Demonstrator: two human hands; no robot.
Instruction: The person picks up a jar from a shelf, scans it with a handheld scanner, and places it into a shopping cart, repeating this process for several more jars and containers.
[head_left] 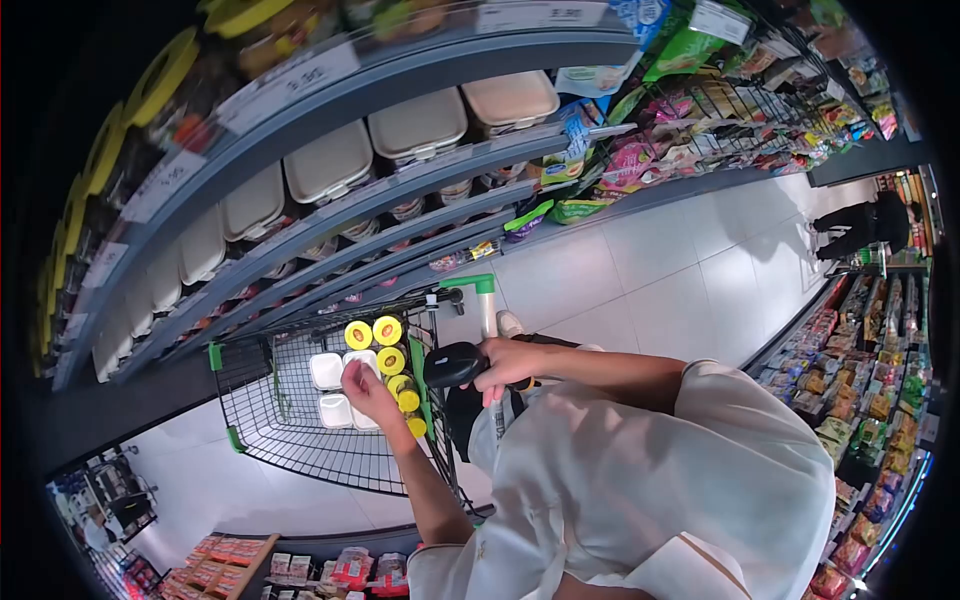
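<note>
I see the shopping cart (290, 420) below the shelves, its long axis running away from me. My left hand (368, 390) reaches inside, fingers curled on a white tub (352, 412) beside yellow-lidded cans (390, 360); my right hand (510, 362) grips a black scanner (455, 365) above the cart's handle.

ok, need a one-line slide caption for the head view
Head view, supermarket aisle: left hand among yellow-lidded cans and white tubs in a shopping cart; right hand at its handle.

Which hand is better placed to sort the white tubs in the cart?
Left. The left hand is inside the cart at the white tubs; the right hand holds a black scanner.
</note>
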